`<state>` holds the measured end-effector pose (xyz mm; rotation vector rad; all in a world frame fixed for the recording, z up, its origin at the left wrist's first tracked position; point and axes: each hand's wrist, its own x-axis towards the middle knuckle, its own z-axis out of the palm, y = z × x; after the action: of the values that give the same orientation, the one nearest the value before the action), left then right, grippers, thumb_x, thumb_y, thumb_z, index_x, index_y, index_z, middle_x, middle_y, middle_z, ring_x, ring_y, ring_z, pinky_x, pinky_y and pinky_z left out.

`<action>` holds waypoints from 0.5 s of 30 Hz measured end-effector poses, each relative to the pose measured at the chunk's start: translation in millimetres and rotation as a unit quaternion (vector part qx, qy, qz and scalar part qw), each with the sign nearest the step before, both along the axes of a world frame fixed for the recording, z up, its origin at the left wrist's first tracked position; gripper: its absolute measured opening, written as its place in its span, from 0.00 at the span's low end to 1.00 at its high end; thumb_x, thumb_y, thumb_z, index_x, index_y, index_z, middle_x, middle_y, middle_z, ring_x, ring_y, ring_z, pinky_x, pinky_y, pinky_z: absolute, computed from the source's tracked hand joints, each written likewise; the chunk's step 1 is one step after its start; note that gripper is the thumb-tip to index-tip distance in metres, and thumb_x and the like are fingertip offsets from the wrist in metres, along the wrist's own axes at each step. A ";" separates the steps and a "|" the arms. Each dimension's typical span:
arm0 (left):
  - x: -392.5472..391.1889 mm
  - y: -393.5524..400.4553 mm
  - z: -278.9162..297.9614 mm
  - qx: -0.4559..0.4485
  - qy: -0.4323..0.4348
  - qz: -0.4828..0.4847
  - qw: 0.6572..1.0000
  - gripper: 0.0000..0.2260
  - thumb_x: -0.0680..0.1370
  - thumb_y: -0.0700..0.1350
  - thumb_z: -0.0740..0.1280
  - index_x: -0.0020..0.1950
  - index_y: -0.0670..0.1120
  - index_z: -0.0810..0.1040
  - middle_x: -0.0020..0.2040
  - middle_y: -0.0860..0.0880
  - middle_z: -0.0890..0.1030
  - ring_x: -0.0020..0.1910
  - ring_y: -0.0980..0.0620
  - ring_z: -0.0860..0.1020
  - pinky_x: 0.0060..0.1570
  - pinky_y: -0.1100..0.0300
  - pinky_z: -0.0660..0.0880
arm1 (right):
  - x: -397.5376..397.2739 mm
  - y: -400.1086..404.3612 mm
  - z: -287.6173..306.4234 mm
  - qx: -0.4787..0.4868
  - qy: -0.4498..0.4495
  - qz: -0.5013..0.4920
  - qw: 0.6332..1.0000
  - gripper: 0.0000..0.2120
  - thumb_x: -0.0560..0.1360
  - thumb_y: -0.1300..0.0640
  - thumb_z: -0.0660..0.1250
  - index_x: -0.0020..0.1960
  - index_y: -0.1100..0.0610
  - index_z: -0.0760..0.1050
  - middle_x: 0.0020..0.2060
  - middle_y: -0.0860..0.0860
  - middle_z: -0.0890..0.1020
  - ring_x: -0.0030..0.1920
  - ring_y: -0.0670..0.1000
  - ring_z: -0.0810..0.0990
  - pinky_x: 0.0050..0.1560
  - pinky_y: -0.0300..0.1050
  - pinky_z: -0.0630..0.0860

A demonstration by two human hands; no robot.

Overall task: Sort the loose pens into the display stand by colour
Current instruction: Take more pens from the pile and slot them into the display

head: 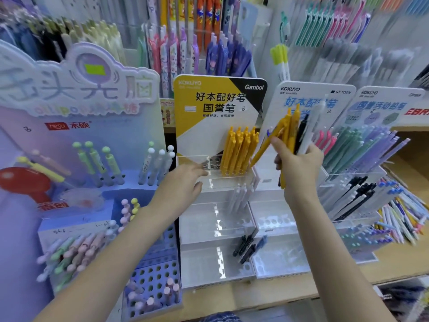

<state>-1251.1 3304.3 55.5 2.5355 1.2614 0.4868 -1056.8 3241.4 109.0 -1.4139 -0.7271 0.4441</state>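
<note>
Pens (293, 133) bunched in right hand (299, 167), left hand (185, 182) fingers straight at display stand (218, 182)

Two bare forearms come into view from the bottom edge, and neither carries a sleeve as far as can be seen. The left hand (185, 180) and the right hand (299, 166) wear no gloves. No ring, watch or bracelet shows on either wrist or on the fingers that can be seen. The fingernails are too blurred to tell. At the very bottom edge, between the two arms, a small patch of checked fabric (220, 318) in blue and white shows, seemingly part of the person's clothing, though too little is visible to tell what garment it is.
</note>
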 end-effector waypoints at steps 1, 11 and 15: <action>0.1 0.3 -0.3 0.004 -0.002 0.003 1.000 0.15 0.78 0.40 0.61 0.64 0.46 0.75 0.66 0.51 0.73 0.65 0.52 0.70 0.56 0.61 0.66 | 0.7 3.1 -1.9 0.012 0.002 -0.019 1.000 0.09 0.71 0.63 0.72 0.36 0.57 0.73 0.27 0.52 0.74 0.23 0.44 0.71 0.25 0.38 0.70; 4.0 2.6 -3.6 0.000 0.004 0.029 1.000 0.15 0.76 0.37 0.61 0.61 0.46 0.76 0.61 0.48 0.77 0.60 0.48 0.74 0.55 0.56 0.71 | -7.5 15.8 -21.4 0.006 -0.027 -0.037 0.999 0.13 0.69 0.60 0.74 0.32 0.55 0.72 0.27 0.53 0.74 0.24 0.46 0.73 0.27 0.41 0.71; 3.6 2.3 -6.1 -0.002 0.002 0.032 0.999 0.15 0.76 0.37 0.61 0.62 0.46 0.76 0.62 0.48 0.76 0.60 0.48 0.74 0.56 0.54 0.71 | -7.7 8.3 -25.2 -0.002 -0.055 -0.051 0.997 0.13 0.70 0.59 0.74 0.32 0.55 0.71 0.28 0.54 0.75 0.25 0.49 0.74 0.30 0.45 0.73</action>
<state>-1247.5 3306.6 49.4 2.4999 1.3469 0.4928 -1064.5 3249.7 83.8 -1.4814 -0.7379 0.2906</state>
